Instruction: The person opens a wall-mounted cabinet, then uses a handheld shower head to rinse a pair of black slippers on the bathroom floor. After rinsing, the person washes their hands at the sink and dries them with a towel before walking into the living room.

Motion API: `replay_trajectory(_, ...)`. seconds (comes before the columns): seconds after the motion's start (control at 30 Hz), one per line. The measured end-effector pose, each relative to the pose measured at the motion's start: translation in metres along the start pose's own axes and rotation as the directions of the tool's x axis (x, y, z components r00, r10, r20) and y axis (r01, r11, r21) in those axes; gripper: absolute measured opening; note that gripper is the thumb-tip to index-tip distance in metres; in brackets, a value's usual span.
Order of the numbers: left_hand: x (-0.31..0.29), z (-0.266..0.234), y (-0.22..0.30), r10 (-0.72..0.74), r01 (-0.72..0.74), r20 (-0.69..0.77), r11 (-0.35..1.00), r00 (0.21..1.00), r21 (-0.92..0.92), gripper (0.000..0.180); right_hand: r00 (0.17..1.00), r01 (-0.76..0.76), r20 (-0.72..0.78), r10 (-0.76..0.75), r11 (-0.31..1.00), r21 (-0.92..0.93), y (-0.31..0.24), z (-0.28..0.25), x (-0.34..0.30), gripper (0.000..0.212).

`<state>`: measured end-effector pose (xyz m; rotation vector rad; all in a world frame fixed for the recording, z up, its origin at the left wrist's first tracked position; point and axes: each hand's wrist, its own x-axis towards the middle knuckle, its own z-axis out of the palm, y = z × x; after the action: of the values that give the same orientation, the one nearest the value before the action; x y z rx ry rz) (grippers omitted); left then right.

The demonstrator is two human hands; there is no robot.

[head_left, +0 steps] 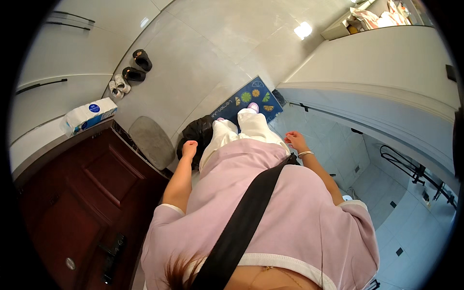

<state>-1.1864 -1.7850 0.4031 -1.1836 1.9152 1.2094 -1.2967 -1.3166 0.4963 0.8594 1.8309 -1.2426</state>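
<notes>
My left hand [190,148] is down by my left thigh with its fingers curled closed. A shiny black plastic bag [198,131] hangs directly at that hand, bunched beside my leg; the grip itself is mostly hidden by the back of the hand. On the other side, my right hand [296,141] is held near my hip, its fingers loosely bent and apart, with nothing seen in them. A pale bracelet [305,153] circles the right wrist. Across my chest runs a wide black strap [245,220].
I stand on a blue fruit-patterned mat [273,102]. A dark red panelled door [113,176] is at left, beside a grey cushioned seat [151,141] and a tissue pack [92,116]. Black shoes [134,74] and white shoes [119,85] line the cabinet. A tiled room [386,193] opens at right.
</notes>
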Motion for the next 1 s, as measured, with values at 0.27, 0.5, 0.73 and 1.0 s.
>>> replay_trajectory(0.27, 0.01, 0.015, 0.039, 0.067, -0.067, 0.063, 0.998, 0.996, -0.003, 0.016, 0.994, -0.103, -0.046, 0.104, 0.995, 0.009, 0.003, -0.017, -0.004, 0.015)
replay_trajectory(0.5, 0.028, 0.024, 0.066, 0.013, -0.025, 0.083, 0.989, 0.996, 0.147, 0.017, 0.998, -0.01, -0.059, 0.012, 1.0, 0.027, 0.05, -0.039, 0.034, 0.016)
replay_trajectory(0.73, 0.047, 0.047, 0.149, 0.11, -0.12, 0.099, 0.987, 0.989, 0.107, 0.016, 0.994, -0.075, -0.071, 0.087, 0.985, 0.154, -0.022, -0.081, 0.071, 0.016)
replay_trajectory(1.0, 0.066, 0.084, 0.308, 0.231, -0.268, 0.163, 0.928, 0.959, 0.259, 0.02, 0.991, -0.05, -0.106, 0.086, 0.951, 0.305, -0.072, -0.116, 0.089, 0.014)
